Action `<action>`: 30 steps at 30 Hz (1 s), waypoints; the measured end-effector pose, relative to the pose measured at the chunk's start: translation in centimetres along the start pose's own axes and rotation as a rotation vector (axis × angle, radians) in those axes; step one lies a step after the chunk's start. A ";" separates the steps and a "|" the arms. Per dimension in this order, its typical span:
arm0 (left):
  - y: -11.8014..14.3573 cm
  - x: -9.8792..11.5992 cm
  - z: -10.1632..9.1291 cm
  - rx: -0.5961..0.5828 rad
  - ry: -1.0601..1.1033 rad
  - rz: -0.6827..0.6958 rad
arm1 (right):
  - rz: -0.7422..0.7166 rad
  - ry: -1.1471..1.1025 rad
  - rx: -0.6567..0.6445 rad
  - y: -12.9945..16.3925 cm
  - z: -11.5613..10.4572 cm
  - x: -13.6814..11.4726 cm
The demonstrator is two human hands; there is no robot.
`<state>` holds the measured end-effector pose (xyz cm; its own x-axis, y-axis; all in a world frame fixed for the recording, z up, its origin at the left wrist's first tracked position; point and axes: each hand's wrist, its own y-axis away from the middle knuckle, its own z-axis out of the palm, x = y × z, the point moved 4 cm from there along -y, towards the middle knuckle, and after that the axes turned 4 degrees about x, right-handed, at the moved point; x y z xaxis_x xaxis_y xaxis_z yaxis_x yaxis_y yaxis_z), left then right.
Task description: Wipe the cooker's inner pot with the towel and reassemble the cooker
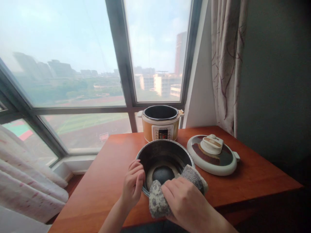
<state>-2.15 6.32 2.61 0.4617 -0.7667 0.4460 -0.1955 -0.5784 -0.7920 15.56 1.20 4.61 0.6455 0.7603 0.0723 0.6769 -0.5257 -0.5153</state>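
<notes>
Pot (156,152) near the counter's (104,181) front edge, cloth (157,200) over its rim
Left hand (134,181) grips the rim, right hand (183,196) clutches the cloth; cooker (148,127) blocks the far edge behind, lid (220,158) lies toward the right edge.

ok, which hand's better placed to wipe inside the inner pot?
Right hand, probably: it grips the cloth at the near side of the inner pot, while the left hand holds its left side.
</notes>
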 end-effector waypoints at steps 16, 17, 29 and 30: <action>0.6 0.8 -1.8 -0.209 -0.012 0.145 | -0.085 -0.081 0.070 -0.1 0.0 -0.5; 0.6 0.7 -1.8 -0.224 -0.026 0.157 | -0.112 -0.111 0.060 0.2 -0.2 0.1; 0.4 0.6 -2.2 -0.285 -0.035 0.156 | 0.095 -0.455 0.309 5.5 -0.3 9.0; 0.4 0.7 -2.2 -0.269 -0.040 0.162 | 0.125 -0.455 0.327 5.8 -0.2 9.8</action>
<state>-3.82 4.93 3.56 0.4382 -0.8465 0.3024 -0.4887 -0.5067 -0.7102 25.81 5.54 2.48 0.4476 0.8254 -0.3441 0.4137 -0.5322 -0.7386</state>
